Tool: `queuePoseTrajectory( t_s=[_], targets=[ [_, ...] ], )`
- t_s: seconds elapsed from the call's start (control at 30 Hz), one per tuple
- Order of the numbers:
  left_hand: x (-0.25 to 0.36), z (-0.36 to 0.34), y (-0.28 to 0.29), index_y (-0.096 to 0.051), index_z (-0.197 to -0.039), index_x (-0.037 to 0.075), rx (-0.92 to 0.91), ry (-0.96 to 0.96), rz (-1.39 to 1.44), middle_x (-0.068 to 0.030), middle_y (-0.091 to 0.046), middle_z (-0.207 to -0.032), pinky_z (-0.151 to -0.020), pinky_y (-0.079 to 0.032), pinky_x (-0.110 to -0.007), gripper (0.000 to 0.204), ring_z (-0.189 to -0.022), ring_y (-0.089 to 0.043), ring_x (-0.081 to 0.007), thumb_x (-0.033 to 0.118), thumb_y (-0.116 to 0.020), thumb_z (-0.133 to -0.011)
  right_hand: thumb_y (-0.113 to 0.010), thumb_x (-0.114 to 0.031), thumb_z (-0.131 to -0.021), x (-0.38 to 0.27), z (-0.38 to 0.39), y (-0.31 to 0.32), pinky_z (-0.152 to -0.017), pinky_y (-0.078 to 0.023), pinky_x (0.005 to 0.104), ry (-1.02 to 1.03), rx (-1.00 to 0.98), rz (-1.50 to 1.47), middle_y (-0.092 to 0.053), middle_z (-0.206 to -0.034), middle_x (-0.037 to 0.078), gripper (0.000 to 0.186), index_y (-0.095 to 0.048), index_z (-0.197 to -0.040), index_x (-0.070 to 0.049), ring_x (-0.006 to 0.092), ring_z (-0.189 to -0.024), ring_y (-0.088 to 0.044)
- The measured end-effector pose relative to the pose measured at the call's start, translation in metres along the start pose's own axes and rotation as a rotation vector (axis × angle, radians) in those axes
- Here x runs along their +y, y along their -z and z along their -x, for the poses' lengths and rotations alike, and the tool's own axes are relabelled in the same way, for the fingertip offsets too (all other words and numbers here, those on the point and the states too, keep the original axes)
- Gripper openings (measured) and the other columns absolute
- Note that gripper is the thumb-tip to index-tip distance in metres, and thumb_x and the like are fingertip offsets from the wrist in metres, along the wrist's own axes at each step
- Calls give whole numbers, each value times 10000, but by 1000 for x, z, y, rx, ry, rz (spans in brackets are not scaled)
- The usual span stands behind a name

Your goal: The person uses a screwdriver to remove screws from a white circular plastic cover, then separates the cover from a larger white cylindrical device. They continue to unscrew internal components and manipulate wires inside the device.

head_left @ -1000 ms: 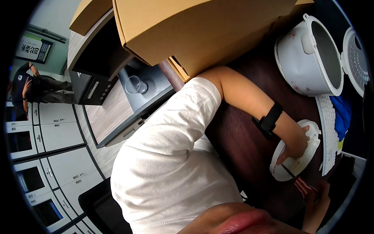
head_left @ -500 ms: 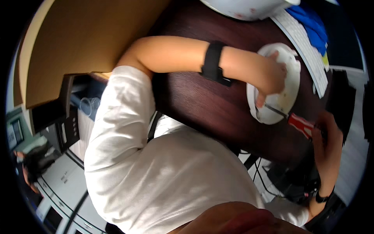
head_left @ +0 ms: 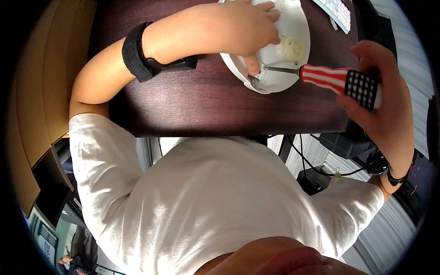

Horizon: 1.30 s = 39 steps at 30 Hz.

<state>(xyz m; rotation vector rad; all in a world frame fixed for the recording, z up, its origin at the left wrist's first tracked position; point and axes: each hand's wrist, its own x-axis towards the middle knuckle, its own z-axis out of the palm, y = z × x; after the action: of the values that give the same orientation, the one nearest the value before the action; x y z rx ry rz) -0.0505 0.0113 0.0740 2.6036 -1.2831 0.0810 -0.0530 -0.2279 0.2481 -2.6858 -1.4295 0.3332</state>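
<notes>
A round white plastic housing lies on the dark table, its hollow side up with a cream round part inside. Over it rests my left hand, fingers spread, the thumb pressed down close to the near rim. Beside that thumb a screwdriver points its metal tip into the housing; a screw under the tip is too small to make out. The screwdriver's handle has red and white stripes and a black end with white stars. My right hand is curled loosely around the handle's end.
The dark wood-grain table ends in front of my white shirt. A white keyboard lies at the far right. Tall cardboard stands along the left side. Black cables hang below the table edge.
The view has turned and shifted, so the housing sits further up and left and the bowl is out of sight. My right hand still has the screwdriver, its tip still by my left thumb.
</notes>
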Motion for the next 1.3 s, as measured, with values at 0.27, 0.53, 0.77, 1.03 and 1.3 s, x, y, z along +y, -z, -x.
queuePoseTrajectory(
  t_s=[0.27,0.53,0.77,1.03,1.3],
  targets=[
    [0,3,2,-621,-1292,-12,9,0,33,-354,-475,-1410,-1104,-363,-589,652,-1322,-473,-500,449,-707,-838,-696,-105,-900,3,-2,8,-741,-470,275,-141,-112,-52,-572,-1011,83,445,-530,-1301,-6,163,-827,-569],
    [1,4,19,-634,-1271,-9,0,-25,100,-354,-477,-1411,-1098,-368,-576,628,-1354,-446,-479,445,-699,-843,-656,-67,-909,3,3,1,-780,-472,284,54,-21,3,-588,-1106,108,398,-547,-1286,-2,187,-916,-580],
    [-2,2,6,-629,-1278,-4,-18,5,60,-349,-475,-1419,-1104,-359,-583,638,-1341,-454,-493,455,-703,-842,-664,-97,-899,10,-6,17,-822,-485,284,-10,-134,9,-582,-1181,126,433,-542,-1302,3,205,-946,-588],
    [-3,0,-1,-613,-1309,-1,-19,1,63,-350,-449,-1443,-1131,-334,-583,666,-1350,-446,-492,465,-700,-842,-646,-19,-846,12,-9,3,-789,-489,285,231,-26,45,-577,-1081,137,365,-574,-1201,20,209,-875,-591],
    [-3,3,-3,-624,-1287,-14,21,-25,40,-343,-507,-1389,-1112,-364,-573,659,-1320,-495,-459,475,-684,-849,-634,31,-813,11,-2,0,-766,-492,292,-49,-148,-85,-613,-1010,159,377,-560,-1183,17,245,-849,-632]
  ],
)
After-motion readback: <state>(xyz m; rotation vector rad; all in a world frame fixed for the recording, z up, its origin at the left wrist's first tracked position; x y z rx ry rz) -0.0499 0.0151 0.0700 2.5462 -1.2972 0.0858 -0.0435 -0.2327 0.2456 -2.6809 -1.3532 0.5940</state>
